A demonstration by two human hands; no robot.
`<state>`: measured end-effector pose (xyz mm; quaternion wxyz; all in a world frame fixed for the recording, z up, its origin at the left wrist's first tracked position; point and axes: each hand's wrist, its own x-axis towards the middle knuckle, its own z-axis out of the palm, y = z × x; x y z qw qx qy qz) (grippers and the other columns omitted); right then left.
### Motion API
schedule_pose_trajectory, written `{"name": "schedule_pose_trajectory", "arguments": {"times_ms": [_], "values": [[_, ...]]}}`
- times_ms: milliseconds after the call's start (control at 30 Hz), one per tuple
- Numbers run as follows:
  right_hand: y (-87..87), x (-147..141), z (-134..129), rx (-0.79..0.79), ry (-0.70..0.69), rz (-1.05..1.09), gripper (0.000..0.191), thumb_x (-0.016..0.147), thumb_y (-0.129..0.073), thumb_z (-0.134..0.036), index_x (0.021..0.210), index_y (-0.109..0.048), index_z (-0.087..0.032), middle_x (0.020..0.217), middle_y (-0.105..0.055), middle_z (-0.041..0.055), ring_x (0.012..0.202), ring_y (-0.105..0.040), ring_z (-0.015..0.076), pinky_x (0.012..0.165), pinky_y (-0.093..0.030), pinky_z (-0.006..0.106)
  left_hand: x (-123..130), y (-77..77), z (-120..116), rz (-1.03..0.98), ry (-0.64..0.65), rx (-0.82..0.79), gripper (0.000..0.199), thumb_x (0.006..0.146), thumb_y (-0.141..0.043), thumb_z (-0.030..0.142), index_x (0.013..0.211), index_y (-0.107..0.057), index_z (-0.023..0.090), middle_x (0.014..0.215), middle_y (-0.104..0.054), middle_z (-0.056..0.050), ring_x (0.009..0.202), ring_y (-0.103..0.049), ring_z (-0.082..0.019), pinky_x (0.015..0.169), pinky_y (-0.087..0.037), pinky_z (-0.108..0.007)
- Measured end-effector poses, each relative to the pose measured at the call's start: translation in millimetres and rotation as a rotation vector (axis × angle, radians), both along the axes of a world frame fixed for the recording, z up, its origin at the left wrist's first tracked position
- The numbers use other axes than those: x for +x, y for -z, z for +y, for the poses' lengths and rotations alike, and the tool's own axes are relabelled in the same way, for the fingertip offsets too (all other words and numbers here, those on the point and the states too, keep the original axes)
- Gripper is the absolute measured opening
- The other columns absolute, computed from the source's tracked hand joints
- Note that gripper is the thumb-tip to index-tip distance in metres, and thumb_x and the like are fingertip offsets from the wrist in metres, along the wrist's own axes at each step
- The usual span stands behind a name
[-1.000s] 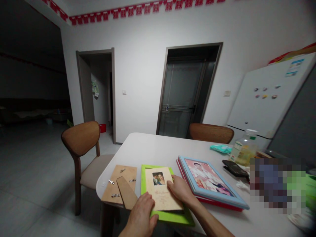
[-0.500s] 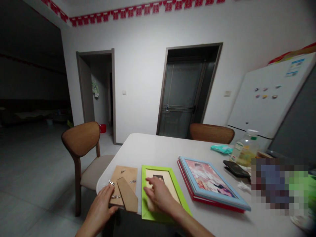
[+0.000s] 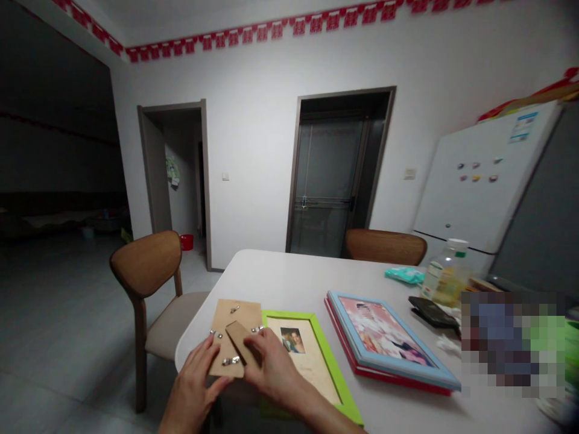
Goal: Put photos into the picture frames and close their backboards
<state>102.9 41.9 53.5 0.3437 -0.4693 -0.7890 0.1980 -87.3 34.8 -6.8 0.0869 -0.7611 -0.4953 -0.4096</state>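
Note:
A brown picture frame backing board (image 3: 221, 319), with metal clips and a fold-out stand leg (image 3: 241, 337) on it, is at the near left corner of the table. My left hand (image 3: 192, 377) grips its left side, fingers at the edge and thumb by the lower corner. My right hand (image 3: 275, 364) is closed at the board's right side, fingers on the stand leg. Just right of the board, partly covered by it and my right hand, lies a green picture frame (image 3: 332, 361) with a cream mat and a small picture (image 3: 293, 340).
Right of the green frame, a light blue picture frame (image 3: 402, 361) lies on a red one (image 3: 344, 337). Farther right are a black wallet-like object (image 3: 432, 312), a clear bottle (image 3: 446, 274) and a teal packet (image 3: 404, 275). A wooden chair (image 3: 147, 265) stands left of the table (image 3: 275, 277).
My right hand has moved left from the green frame onto the board's stand leg. The board has shifted right, over the green frame's left edge, with my left hand still at it.

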Motion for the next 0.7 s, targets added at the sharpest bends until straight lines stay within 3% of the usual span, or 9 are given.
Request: {"name": "schedule_pose_trajectory", "arguments": {"times_ms": [133,300,433,567,700], "values": [[-15.1,58,-14,-0.016,0.017,-0.030,0.033,0.059,-0.051,-0.016,0.091,-0.059,-0.021,0.091,-0.051,0.0044,0.086,-0.049,0.0157,0.079,-0.038,0.026,53,-18.1,-8,0.009,0.109,0.019,0.042,0.066,-0.063,0.027,0.104,-0.051,0.016,0.111,-0.055,-0.012,0.103,-0.050,-0.024,0.084,-0.046,-0.038],[1.6,115,-20,-0.112,0.077,-0.111,0.034,0.058,-0.049,-0.016,0.090,-0.059,-0.020,0.089,-0.052,0.0038,0.086,-0.050,0.0158,0.079,-0.038,0.027,108,-9.8,-13,0.055,0.192,-0.151,0.041,0.063,-0.065,0.019,0.101,-0.053,0.013,0.110,-0.055,-0.014,0.102,-0.051,-0.025,0.084,-0.046,-0.039],[19.8,125,-18,-0.117,0.055,-0.117,0.032,0.059,-0.048,-0.018,0.088,-0.061,-0.020,0.090,-0.053,0.0044,0.085,-0.051,0.0156,0.077,-0.039,0.025,121,-5.6,-17,0.104,0.187,-0.277,0.036,0.063,-0.064,0.016,0.098,-0.055,0.011,0.108,-0.056,-0.014,0.102,-0.050,-0.025,0.087,-0.043,-0.039],[35.9,118,-11,-0.063,0.082,-0.105,0.030,0.061,-0.047,-0.018,0.086,-0.063,-0.019,0.088,-0.054,0.0055,0.085,-0.051,0.0166,0.078,-0.039,0.027,119,-13.3,-18,0.146,0.165,-0.351,0.023,0.070,-0.055,0.015,0.093,-0.058,0.013,0.107,-0.058,-0.011,0.102,-0.050,-0.023,0.090,-0.040,-0.039],[46.1,113,-4,0.015,0.110,-0.133,0.029,0.063,-0.049,-0.021,0.088,-0.063,-0.018,0.092,-0.054,0.0073,0.089,-0.049,0.0186,0.082,-0.037,0.029,120,-19.8,-19,0.159,0.160,-0.441,0.029,0.070,-0.055,0.018,0.099,-0.055,0.013,0.113,-0.054,-0.012,0.107,-0.046,-0.025,0.094,-0.033,-0.045]]}}
